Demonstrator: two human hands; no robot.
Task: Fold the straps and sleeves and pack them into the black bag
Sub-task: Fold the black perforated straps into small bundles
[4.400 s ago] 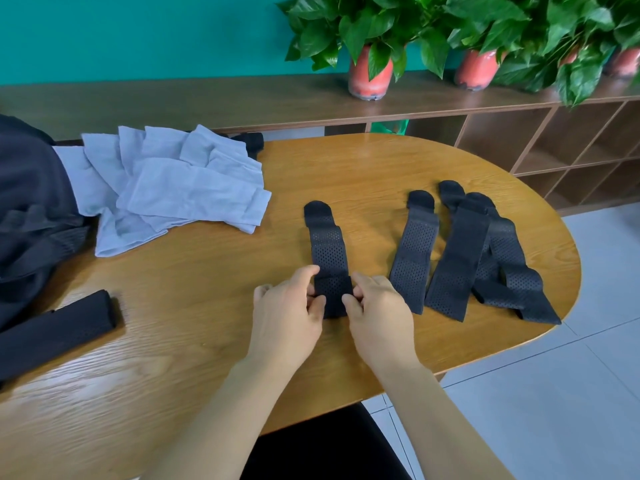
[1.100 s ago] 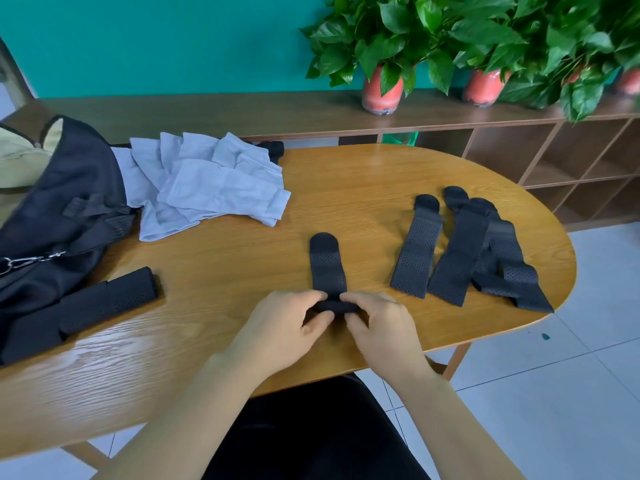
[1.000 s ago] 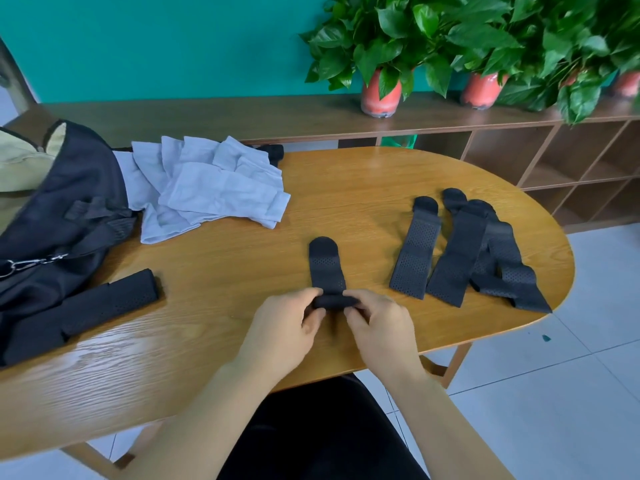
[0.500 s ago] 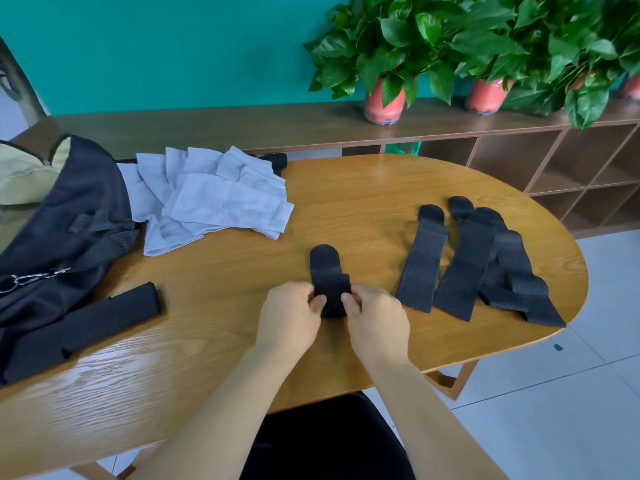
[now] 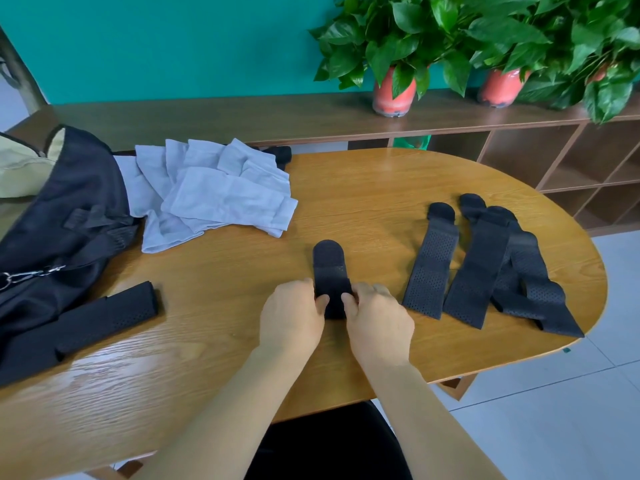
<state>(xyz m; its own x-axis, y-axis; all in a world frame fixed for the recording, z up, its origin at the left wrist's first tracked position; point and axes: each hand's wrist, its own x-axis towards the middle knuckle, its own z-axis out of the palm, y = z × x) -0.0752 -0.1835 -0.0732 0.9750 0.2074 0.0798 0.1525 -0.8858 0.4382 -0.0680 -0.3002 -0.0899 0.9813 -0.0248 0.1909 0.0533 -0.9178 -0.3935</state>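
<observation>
From the head camera, we see the strap point(image 5: 329, 268) lying near the middle of the counter point(image 5: 346, 188). Its rounded tab points to 12 o'clock and its near end is doubled over. Our left grip point(image 5: 292, 315) and right grip point(image 5: 379, 320) close on that doubled end from 6 o'clock, each pinching one edge with a thumb on top.

We judge the strap light, soft and limp. Its perforated weave looks a little springy, so the fold will likely open unless it is pressed flat. The best hold is at the two side edges of the fold, not the tab.

The spare straps point(image 5: 431, 265) lie flat at 3 o'clock, some overlapping. The pale sleeves point(image 5: 221, 195) are heaped at 10 o'clock; they look thinner and likely to slip. The black bag point(image 5: 62, 216) slumps at 9 o'clock on the counter's edge, and we cannot tell where its mouth opens.
</observation>
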